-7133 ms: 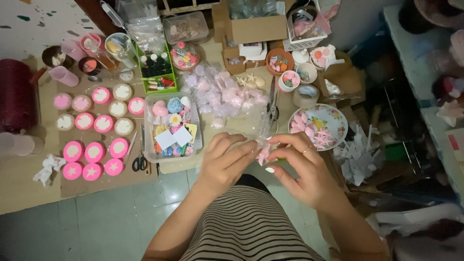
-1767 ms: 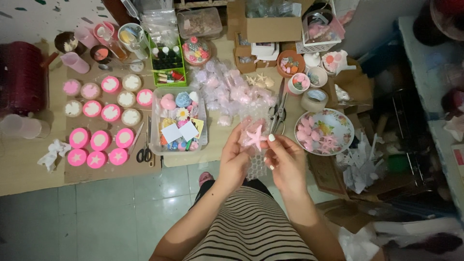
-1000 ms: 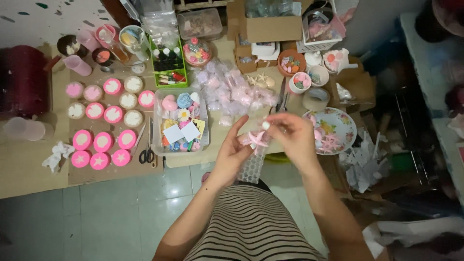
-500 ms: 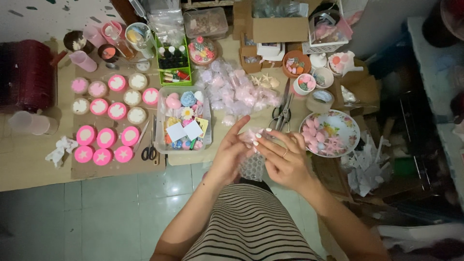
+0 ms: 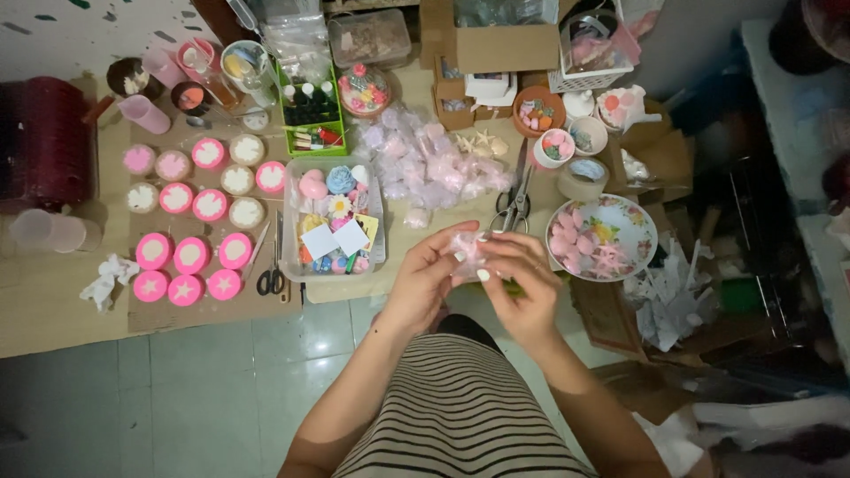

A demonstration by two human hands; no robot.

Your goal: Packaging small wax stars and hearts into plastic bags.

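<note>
Pink starfish piece (image 5: 467, 250), half hidden in clear wrap, is pinched by left hand (image 5: 423, 281) and right hand (image 5: 522, 285).

The light is soft and a bit dim. The middle is brightest, where the pink round molds (image 5: 186, 254) and the clear box (image 5: 334, 221) look sharp and colourful. The right side is dark, and the stuff there is hard to make out. The floor tiles (image 5: 177, 389) look grey and a little shiny. The left hand (image 5: 423, 276) and right hand (image 5: 522, 285) are a bit blurry. Shadows are faint. The red roll (image 5: 40, 146) at the left edge looks dark and fuzzy.
</note>
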